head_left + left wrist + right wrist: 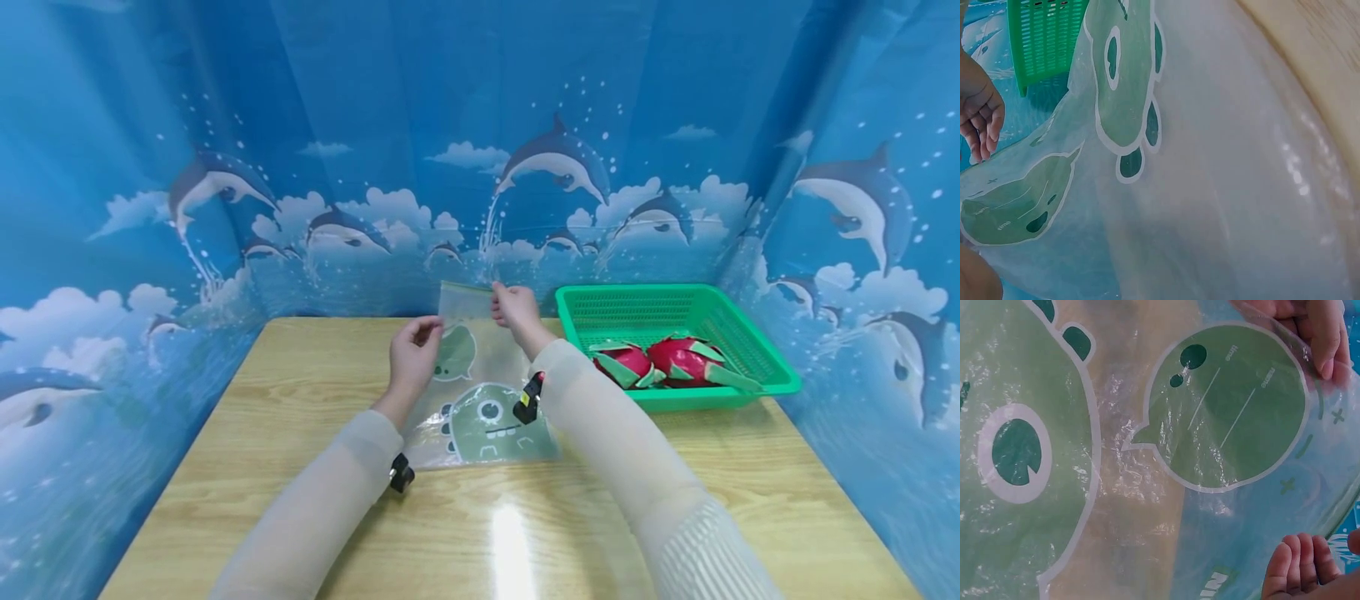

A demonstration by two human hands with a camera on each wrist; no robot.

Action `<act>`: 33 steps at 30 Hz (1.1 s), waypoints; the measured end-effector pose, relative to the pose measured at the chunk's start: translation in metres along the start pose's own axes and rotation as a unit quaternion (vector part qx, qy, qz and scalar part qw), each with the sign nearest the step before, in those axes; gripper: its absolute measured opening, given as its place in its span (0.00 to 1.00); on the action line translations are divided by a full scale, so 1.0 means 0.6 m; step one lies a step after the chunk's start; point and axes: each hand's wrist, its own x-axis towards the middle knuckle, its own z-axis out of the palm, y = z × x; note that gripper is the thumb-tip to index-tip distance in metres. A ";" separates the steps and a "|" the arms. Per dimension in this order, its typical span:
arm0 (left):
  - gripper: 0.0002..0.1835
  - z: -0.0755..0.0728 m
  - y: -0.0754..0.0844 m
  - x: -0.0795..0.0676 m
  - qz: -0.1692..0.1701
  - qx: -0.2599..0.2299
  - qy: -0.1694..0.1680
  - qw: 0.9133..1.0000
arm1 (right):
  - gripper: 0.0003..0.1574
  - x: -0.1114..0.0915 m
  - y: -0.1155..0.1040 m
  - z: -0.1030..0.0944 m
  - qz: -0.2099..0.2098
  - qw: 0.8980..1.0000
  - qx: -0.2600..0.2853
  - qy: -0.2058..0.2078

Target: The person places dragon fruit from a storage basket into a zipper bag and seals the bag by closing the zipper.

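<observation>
A clear plastic zip bag (491, 354) printed with a green one-eyed monster and a green speech bubble hangs upright between my hands, its lower part close over the table. My left hand (414, 354) pinches the bag's left side, below the top corner. At the top edge, near the right corner, my right hand (517, 312) grips the plastic with curled fingers. In the right wrist view the left hand (1319, 331) shows partly through the film, thumb pointing down. The left wrist view has the bag (1191, 187) close up, with the right hand (979, 112) beyond it.
To the right stands a green plastic basket (765, 362) with red dragon fruits (682, 360) in it. The wooden table (480, 533) runs back to a blue dolphin-print curtain (420, 100), which also encloses both sides.
</observation>
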 end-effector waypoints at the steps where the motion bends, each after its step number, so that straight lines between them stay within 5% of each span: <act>1: 0.08 0.001 0.000 0.000 0.001 -0.002 0.001 1.000 | 0.29 0.001 0.000 -0.001 0.003 1.000 0.003 -0.002; 33: 0.08 -0.002 0.009 -0.012 0.002 -0.007 -0.031 0.999 | 0.17 0.008 0.007 -0.020 0.064 0.995 0.076 -0.016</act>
